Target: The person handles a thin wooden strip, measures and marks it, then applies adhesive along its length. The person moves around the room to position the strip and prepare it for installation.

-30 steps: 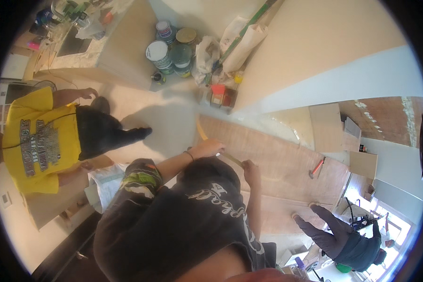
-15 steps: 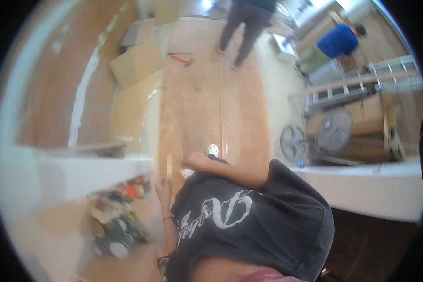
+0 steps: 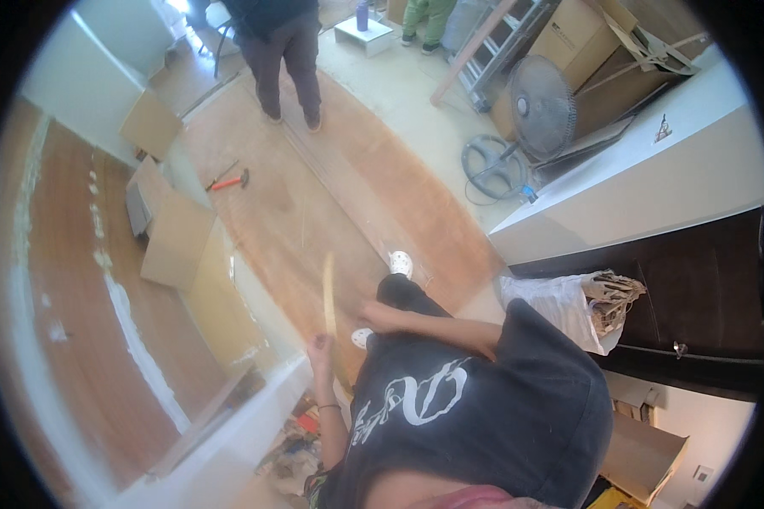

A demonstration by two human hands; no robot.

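In the head view I see the left hand (image 3: 319, 349) pinching a long, thin, pale-yellow flat strip (image 3: 328, 293), probably partway along to balance it (my guess from afar). The strip passes between both hands; right of it, the right hand (image 3: 380, 316) is blurred, so its grip I cannot tell.

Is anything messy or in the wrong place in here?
Maybe the red-handled hammer: it lies loose on the brown floor covering, where someone might trip. Also, the brown panelling has uneven white streaks, so it looks patchy.
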